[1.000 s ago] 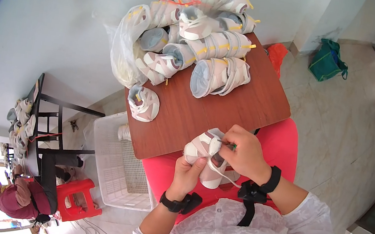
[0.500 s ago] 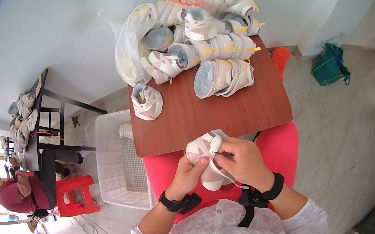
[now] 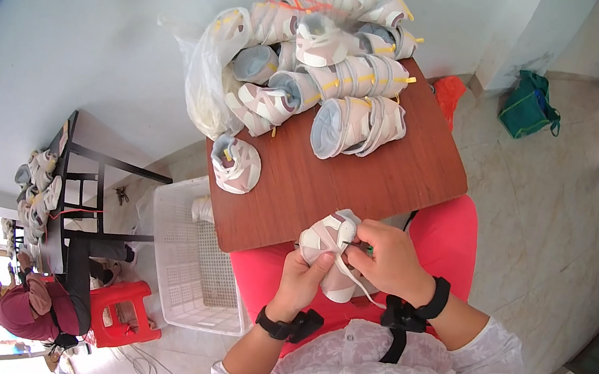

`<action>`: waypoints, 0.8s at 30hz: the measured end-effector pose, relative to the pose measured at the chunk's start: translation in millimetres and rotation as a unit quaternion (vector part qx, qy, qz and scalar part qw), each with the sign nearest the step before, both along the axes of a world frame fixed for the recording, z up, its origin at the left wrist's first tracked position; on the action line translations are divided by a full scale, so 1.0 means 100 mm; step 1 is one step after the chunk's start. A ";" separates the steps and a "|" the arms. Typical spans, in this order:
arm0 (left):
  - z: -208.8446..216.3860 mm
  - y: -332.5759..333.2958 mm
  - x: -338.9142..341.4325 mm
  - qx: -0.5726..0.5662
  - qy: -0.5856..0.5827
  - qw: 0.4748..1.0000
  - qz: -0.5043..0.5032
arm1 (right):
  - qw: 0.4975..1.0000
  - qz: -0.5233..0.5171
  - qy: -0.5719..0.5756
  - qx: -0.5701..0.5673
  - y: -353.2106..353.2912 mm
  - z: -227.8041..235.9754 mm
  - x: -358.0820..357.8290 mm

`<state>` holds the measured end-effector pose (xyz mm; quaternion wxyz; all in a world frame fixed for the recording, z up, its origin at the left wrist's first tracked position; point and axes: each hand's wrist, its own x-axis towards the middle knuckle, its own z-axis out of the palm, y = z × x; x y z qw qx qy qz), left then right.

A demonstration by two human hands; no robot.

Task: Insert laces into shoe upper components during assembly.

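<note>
A white and pink shoe upper (image 3: 321, 241) is held over my lap, just off the near edge of the table. My left hand (image 3: 299, 282) is closed round its left side, the thumb pressed on top. My right hand (image 3: 395, 263) is closed in a pinch at the upper's right side, on a thin dark-tipped tool (image 3: 370, 251) with a bit of green showing. The tool's tip meets the white eyelet edge; the fingers hide most of the rest. A white shoelace (image 3: 360, 282) trails from the upper toward my right wrist.
On the brown table (image 3: 347, 185) stand rows of nested shoe uppers (image 3: 352, 78), a single upper (image 3: 235, 165) and a plastic bag (image 3: 206, 86). A white crate (image 3: 168, 276) is at the left, near a person (image 3: 33, 309) by a red stool (image 3: 122, 316). A green bag (image 3: 529, 107) lies on the floor.
Both hands and the shoe upper have shifted very slightly. The dark tip of the tool shows more plainly at the eyelet edge now. Both hands keep their grip.
</note>
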<state>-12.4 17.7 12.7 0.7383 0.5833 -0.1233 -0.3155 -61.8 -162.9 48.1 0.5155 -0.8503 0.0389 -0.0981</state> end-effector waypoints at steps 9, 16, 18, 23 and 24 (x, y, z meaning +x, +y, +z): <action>0.03 0.02 0.04 -0.010 -0.005 1.000 0.025 | 0.991 -0.057 -0.112 0.037 0.01 0.07 -0.07; 0.05 0.26 0.17 -0.125 0.088 0.987 0.049 | 0.976 -0.186 -0.013 0.114 -0.32 0.01 -0.25; 0.05 0.27 0.17 -0.155 0.097 0.982 0.040 | 0.986 -0.140 0.005 0.089 -0.32 0.06 -0.29; -0.01 0.19 0.01 -0.070 0.056 0.996 0.023 | 0.993 -0.045 -0.104 -0.027 0.03 0.19 -0.07; 0.01 0.14 -0.02 -0.097 0.067 0.993 0.026 | 0.996 0.002 -0.090 -0.009 0.05 0.21 -0.03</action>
